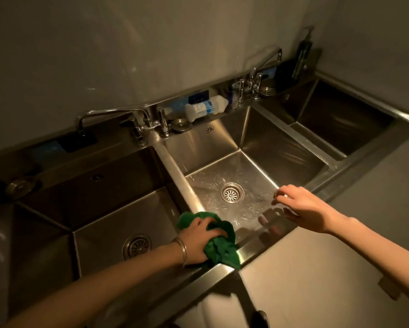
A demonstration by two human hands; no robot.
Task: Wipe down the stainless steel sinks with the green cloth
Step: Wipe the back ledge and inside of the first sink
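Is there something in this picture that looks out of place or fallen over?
Yes: a white bottle lies on its side on the back ledge behind the middle sink, not upright. Nothing else stands out.

No readable text anywhere. White bottle [207,109] lying on the back ledge at 12 o'clock has a blue label, print too blurred to read. Blue sponge packs there likewise illegible.
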